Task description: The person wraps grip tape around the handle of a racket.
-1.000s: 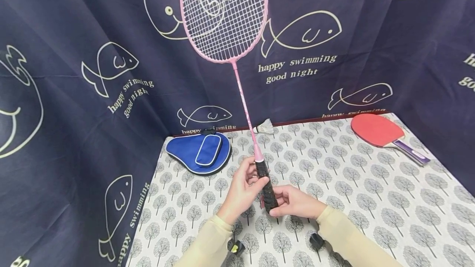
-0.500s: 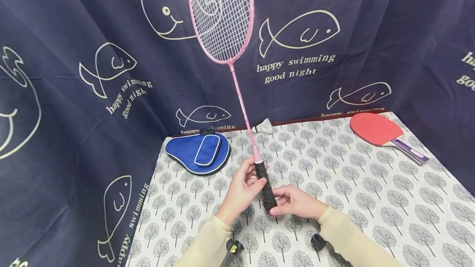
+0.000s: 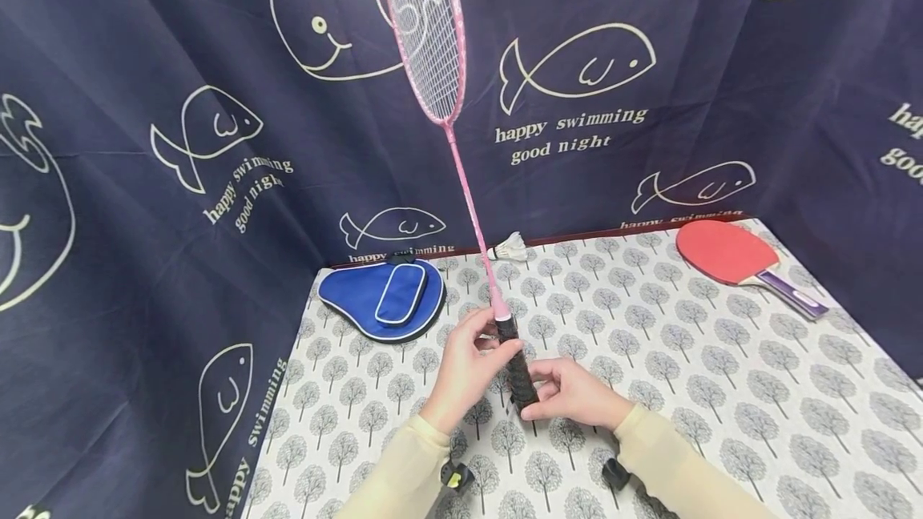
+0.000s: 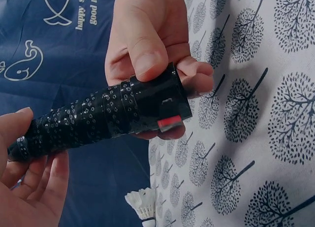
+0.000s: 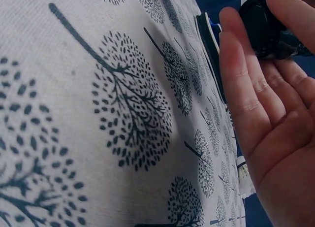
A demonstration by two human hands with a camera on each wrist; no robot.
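Pink badminton racket [image 3: 461,175] upright over desk [image 3: 685,359]; left hand [image 3: 467,367] grip pinches upper black handle, right hand [image 3: 573,392] grip holds butt end.

Both arms wear long, close-fitting sleeves of pale cream-beige fabric, smooth and unmarked, ending at the wrists. The left hand [image 3: 467,365] and right hand [image 3: 577,392] are bare, with short, unpainted nails and no rings. Under each wrist sits a small black device on a strap; the one under the left sleeve [image 3: 411,471] shows a small yellow mark.
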